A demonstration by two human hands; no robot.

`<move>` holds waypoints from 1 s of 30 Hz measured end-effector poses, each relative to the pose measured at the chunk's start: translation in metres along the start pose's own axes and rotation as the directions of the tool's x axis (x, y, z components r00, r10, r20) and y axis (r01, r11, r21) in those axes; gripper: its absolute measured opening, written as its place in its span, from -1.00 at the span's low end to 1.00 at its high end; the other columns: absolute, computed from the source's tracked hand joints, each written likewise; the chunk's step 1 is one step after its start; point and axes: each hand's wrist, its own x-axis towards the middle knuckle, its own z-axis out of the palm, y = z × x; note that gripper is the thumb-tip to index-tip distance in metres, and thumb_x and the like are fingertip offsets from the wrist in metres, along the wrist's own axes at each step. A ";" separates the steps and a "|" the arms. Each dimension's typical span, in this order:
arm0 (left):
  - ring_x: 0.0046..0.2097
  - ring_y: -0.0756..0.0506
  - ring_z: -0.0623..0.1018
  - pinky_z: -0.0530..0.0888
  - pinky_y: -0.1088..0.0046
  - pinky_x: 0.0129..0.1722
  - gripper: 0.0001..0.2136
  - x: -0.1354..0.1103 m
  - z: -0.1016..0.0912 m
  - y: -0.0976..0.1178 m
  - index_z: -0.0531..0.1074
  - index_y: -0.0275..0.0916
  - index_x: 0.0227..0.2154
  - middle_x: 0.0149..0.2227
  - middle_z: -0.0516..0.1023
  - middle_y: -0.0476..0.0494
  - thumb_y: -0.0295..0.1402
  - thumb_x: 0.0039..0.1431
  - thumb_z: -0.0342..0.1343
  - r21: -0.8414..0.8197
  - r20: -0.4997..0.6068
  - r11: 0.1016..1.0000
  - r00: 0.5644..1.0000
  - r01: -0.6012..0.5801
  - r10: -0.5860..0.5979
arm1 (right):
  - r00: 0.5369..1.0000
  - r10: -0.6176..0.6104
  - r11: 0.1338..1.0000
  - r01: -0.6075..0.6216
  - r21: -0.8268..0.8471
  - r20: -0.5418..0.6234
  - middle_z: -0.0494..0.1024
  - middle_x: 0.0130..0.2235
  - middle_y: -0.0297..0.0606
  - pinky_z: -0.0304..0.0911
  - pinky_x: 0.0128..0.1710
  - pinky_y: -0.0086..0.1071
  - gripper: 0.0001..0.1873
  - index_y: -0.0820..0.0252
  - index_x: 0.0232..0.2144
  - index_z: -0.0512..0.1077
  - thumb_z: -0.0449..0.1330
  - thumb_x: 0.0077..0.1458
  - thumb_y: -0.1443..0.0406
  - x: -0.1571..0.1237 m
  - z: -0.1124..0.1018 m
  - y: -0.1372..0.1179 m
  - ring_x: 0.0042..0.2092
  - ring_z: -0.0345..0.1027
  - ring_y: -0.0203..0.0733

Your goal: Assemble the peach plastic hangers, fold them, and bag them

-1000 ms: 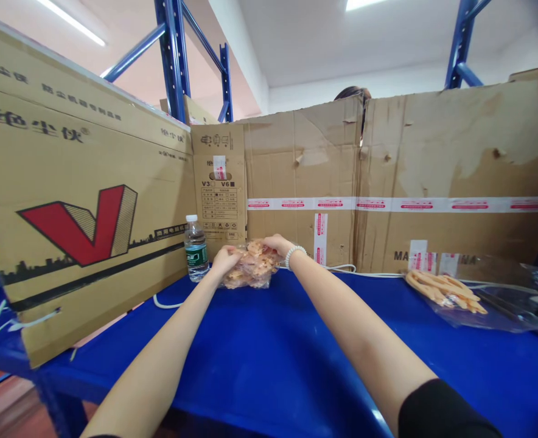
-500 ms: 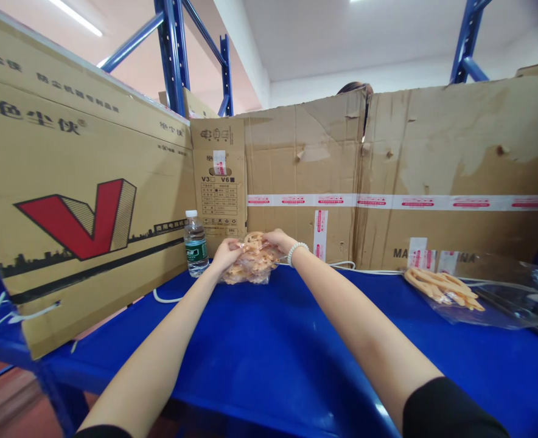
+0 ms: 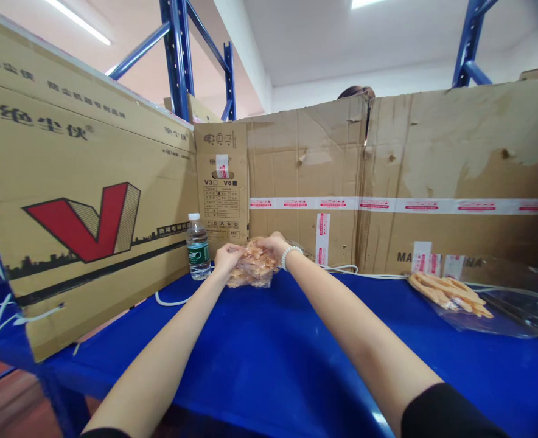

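Both hands, left (image 3: pixel 227 257) and right (image 3: pixel 270 245), are gripping a clear bag of snacks (image 3: pixel 253 269) at the tabletop's (image 3: pixel 269 340) far edge, fingers closed on its top, just beside a bottle (image 3: pixel 198 255).

Warehouse, blue steel racking (image 3: pixel 178 58), cardboard ctns (image 3: pixel 305 164)

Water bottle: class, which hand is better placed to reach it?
Left, probably. The left hand is nearest the water bottle; the right hand grips the clear bag on its far side. Both hands hold it.
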 end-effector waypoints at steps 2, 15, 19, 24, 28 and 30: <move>-0.22 -0.18 0.58 0.46 0.41 -0.23 -0.86 -0.001 0.003 0.000 0.49 -0.21 -0.53 -0.36 0.61 -0.11 -0.35 -0.23 0.30 0.004 -0.027 1.000 1.000 0.001 -0.001 | 0.999 0.004 0.999 -0.005 -0.048 -0.032 0.45 -0.54 -0.24 0.24 -0.53 -0.43 -0.73 0.22 -0.56 0.35 0.40 -0.29 0.42 0.002 0.002 0.000 -0.38 0.44 -0.09; -0.21 -0.14 0.57 0.47 0.40 -0.17 -0.75 -0.040 0.012 0.045 0.47 -0.27 -0.34 -0.29 0.58 -0.11 -0.34 -0.15 0.27 -0.118 -0.236 0.986 0.968 -0.121 0.090 | 0.981 -0.143 0.977 0.161 0.139 -0.131 0.40 -0.46 -0.41 0.19 -0.48 -0.54 -0.77 0.21 -0.44 0.33 0.32 -0.17 0.40 -0.027 -0.020 -0.011 -0.42 0.31 -0.33; -0.21 -0.11 0.56 0.47 0.43 -0.17 -0.75 -0.072 0.022 0.064 0.44 -0.28 -0.33 -0.28 0.56 -0.12 -0.34 -0.12 0.27 -0.204 -0.216 0.958 0.964 -0.200 0.155 | 0.984 -0.117 0.953 0.148 0.263 -0.132 0.40 -0.48 -0.41 0.23 -0.52 -0.52 -0.76 0.22 -0.39 0.30 0.28 -0.12 0.45 -0.057 -0.046 -0.007 -0.48 0.31 -0.34; -0.26 -0.09 0.55 0.48 0.42 -0.23 -0.75 -0.126 0.031 0.085 0.40 -0.27 -0.36 -0.35 0.52 -0.07 -0.34 -0.13 0.29 -0.451 -0.075 0.864 0.974 -0.224 0.213 | 0.996 -0.073 0.909 0.087 0.408 -0.049 0.46 -0.46 -0.34 0.40 -0.43 -0.42 -0.79 0.22 -0.39 0.25 0.22 -0.05 0.48 -0.112 -0.094 0.011 -0.47 0.39 -0.31; -0.24 -0.09 0.54 0.47 0.40 -0.19 -0.77 -0.168 0.042 0.089 0.40 -0.26 -0.37 -0.30 0.50 -0.09 -0.36 -0.11 0.29 -0.507 0.077 0.841 0.962 -0.188 0.262 | 0.998 -0.013 0.819 -0.026 0.573 0.064 0.52 -0.42 -0.28 0.45 -0.37 -0.36 -0.71 0.22 -0.38 0.29 0.31 -0.15 0.48 -0.156 -0.131 0.039 -0.41 0.46 -0.24; -0.22 -0.10 0.53 0.46 0.37 -0.16 -0.78 -0.185 0.047 0.088 0.40 -0.26 -0.37 -0.29 0.49 -0.10 -0.36 -0.09 0.29 -0.498 0.158 0.855 0.955 -0.144 0.252 | 0.996 0.051 0.806 -0.085 0.585 0.075 0.54 -0.42 -0.27 0.46 -0.37 -0.37 -0.68 0.22 -0.39 0.30 0.35 -0.18 0.48 -0.174 -0.143 0.055 -0.42 0.47 -0.24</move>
